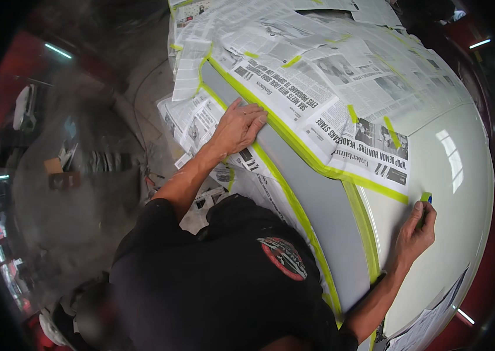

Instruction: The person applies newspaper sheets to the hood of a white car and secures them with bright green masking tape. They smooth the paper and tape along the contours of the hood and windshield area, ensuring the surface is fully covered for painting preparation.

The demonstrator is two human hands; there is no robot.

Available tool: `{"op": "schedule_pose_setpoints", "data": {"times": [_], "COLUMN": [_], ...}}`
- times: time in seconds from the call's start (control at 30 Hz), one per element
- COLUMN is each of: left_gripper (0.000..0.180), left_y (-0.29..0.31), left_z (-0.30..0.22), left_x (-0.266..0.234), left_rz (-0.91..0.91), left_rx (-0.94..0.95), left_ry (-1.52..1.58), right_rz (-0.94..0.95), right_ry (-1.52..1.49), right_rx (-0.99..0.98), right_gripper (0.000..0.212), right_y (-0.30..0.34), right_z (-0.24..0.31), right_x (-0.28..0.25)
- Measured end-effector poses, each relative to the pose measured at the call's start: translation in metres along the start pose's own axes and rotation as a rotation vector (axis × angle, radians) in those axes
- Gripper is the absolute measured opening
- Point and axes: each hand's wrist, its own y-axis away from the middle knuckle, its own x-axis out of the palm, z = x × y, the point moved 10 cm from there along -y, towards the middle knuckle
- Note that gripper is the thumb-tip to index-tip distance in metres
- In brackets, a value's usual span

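A long grey panel strip runs through a white car body, bordered by yellow-green masking tape. Newspaper sheets cover the surface beyond it, fixed with short tape pieces. My left hand rests across the grey strip, palm down, its fingers laid on the tape along the newspaper's edge. To the right, over the bare white surface, my right hand grips a roll of masking tape, green with a blue core. The roll stands partly hidden behind the fingers, just right of the newspaper's corner.
More newspaper hangs along the strip's near left side. Another sheet lies low on the right. On the floor at left sits an open brown box, and a thin cable curves past the car. My torso leans close to the strip.
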Motion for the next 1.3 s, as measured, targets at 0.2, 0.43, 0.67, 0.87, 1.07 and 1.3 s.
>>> {"op": "schedule_pose_setpoints", "data": {"times": [0.2,0.43,0.67,0.87,1.07,1.3], "left_gripper": [0.049,0.058,0.054,0.051,0.039,0.052], "left_y": [-0.032,-0.065,-0.080,-0.068,-0.039,-0.051], "left_z": [0.096,0.215,0.238,0.199,0.051,0.139], "left_x": [-0.001,0.026,0.028,0.006,0.009,0.012], "left_rz": [0.132,0.489,0.623,0.127,-0.148,0.325], "left_rx": [-0.160,-0.531,-0.655,-0.695,-0.440,-0.672], "left_ry": [-0.302,-0.427,-0.412,-0.581,-0.142,-0.323], "right_rz": [-0.038,-0.032,-0.095,-0.199,-0.203,-0.163], "right_ry": [-0.026,-0.003,-0.127,-0.159,-0.118,-0.139], "right_rx": [-0.008,0.012,-0.015,-0.089,-0.032,-0.024], "right_gripper": [0.027,0.029,0.030,0.035,0.054,0.061], "right_y": [0.000,0.002,0.002,-0.001,0.008,0.008], "right_z": [-0.015,-0.012,-0.011,-0.004,0.011,0.016], "right_x": [-0.004,-0.008,-0.011,-0.023,-0.023,-0.022]}}
